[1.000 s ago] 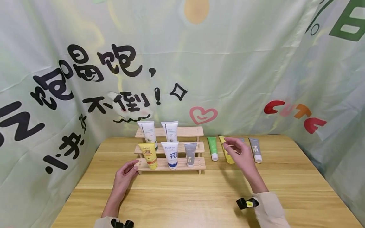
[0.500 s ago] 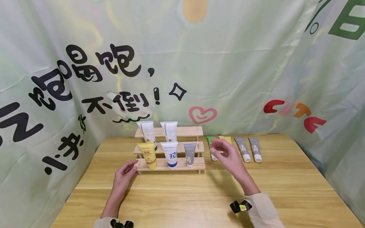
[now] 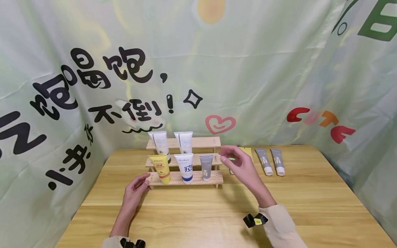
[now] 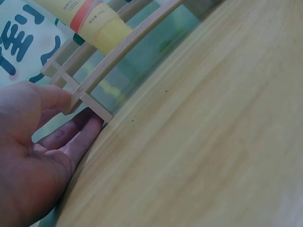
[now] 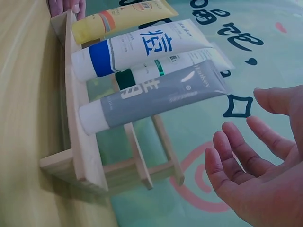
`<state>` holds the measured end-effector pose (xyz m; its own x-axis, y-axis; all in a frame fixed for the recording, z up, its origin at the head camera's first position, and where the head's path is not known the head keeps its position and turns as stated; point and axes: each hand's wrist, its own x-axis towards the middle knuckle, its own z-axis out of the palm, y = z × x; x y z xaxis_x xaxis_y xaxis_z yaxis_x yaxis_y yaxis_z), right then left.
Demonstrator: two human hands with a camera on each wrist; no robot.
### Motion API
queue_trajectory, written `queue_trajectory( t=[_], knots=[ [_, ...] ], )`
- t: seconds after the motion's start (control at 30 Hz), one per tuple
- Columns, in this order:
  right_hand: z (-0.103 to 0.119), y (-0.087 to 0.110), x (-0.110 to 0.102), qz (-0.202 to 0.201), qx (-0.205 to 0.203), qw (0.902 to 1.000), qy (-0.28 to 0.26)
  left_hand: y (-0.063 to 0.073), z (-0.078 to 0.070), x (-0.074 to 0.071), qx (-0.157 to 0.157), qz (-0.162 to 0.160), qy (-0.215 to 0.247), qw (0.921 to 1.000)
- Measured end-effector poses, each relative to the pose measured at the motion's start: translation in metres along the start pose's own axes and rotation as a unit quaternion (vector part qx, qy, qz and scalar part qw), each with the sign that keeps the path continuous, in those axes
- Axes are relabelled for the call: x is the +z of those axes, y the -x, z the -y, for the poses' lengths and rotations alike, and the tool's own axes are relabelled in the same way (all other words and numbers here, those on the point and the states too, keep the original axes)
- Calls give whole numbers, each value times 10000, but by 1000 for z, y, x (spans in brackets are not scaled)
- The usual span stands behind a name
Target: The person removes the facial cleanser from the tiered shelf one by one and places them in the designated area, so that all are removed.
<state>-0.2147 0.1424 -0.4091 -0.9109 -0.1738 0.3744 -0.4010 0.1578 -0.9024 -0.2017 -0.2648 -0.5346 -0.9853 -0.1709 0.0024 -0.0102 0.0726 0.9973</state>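
A three-step wooden rack [image 3: 198,142] holds tubes upright. On its front step stand a yellow tube [image 3: 160,171], a white tube with a blue cap [image 3: 184,168] and a grey tube [image 5: 163,94]. Behind them are two white tubes, one [image 3: 160,142] left of the other [image 3: 183,142]. My left hand [image 3: 133,194] grips the rack's left end, thumb and fingers around the front step's corner and leg. To the rack's right my right hand [image 3: 240,164] is raised with nothing in it, its fingers loosely bent, near the grey tube.
Right of the rack, two grey tubes [image 3: 264,162] lie flat on the wooden table [image 3: 192,220]. A yellow tube [image 3: 247,151] and a green tube lie partly hidden behind my right hand. A printed cloth [image 3: 260,82] hangs around the table's back and sides.
My right hand has moved left from over the lying yellow tube, past the green one, to beside the rack's right end. The left hand stays in place.
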Motion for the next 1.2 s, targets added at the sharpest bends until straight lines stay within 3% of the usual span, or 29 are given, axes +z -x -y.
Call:
queue_trajectory(
  t=[0.33,0.7,1.2],
  knots=[
    [14,-22,16,237,-224,9995,36,0,0,0,26,7,-4,10000],
    [26,-45,34,518,-175,9985,100,1,-3,1,65,-8,44,10000],
    [25,-77,52,1361,305,9902,90,1,-4,2,19,33,74,10000]
  ],
)
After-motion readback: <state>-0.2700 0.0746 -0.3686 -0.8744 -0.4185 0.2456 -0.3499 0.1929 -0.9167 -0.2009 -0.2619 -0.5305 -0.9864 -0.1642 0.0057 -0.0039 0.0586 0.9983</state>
